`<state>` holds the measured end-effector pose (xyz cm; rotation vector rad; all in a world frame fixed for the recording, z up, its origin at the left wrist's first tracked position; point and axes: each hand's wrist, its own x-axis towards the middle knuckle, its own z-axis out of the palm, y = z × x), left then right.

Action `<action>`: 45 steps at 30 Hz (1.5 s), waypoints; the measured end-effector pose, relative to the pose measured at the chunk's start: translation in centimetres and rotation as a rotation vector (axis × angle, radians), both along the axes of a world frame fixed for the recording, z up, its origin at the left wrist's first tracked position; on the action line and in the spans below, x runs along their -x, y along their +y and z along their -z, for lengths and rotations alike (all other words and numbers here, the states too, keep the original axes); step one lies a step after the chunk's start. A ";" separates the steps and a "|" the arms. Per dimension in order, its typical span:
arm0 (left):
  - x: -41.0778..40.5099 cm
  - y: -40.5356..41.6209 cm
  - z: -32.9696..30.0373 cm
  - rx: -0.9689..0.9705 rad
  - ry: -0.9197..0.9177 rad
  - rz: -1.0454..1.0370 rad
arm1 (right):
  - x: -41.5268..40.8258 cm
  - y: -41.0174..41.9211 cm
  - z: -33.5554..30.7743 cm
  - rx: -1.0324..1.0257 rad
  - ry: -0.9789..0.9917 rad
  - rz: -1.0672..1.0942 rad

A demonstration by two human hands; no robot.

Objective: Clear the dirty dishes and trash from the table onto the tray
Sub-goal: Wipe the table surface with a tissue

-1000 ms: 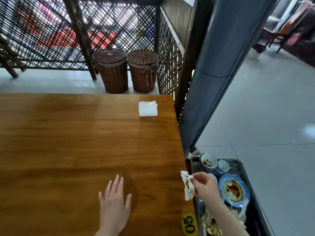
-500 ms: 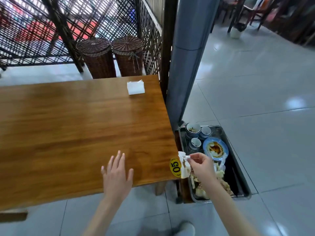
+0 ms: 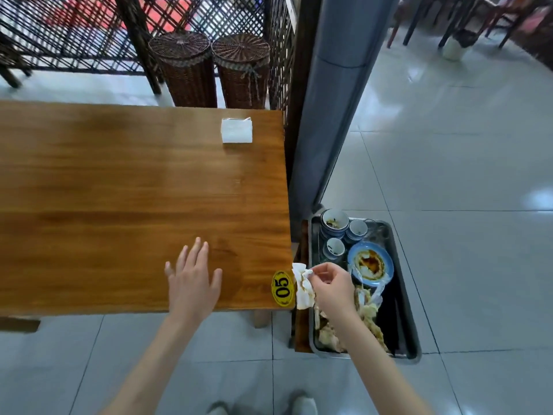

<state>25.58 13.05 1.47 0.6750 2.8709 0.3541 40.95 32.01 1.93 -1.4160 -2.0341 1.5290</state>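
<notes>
Unmoved: right hand (image 3: 330,290) pinches one napkin (image 3: 302,287); perhaps three cups (image 3: 334,247).

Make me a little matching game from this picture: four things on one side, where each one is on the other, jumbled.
Things:
1. dirty napkin
2. napkin pack
3. blue plate
4. number tag

Places:
A. far end of the table
B. on the tray
C. pinched in the right hand
D. near corner of the table

Pairs: 1-C, 2-A, 3-B, 4-D
</notes>
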 end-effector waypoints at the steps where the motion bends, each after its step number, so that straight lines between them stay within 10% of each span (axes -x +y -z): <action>1: 0.1 0.4 0.0 0.005 0.006 -0.018 | 0.3 0.6 0.2 -0.011 -0.013 -0.030; 36: 24.2 5.3 10.9 -0.012 0.022 0.107 | 34.4 8.7 8.8 -0.578 -0.262 -0.096; 45: 24.5 5.0 11.3 -0.074 -0.002 0.121 | 37.8 -3.2 9.3 -0.627 -0.063 -0.588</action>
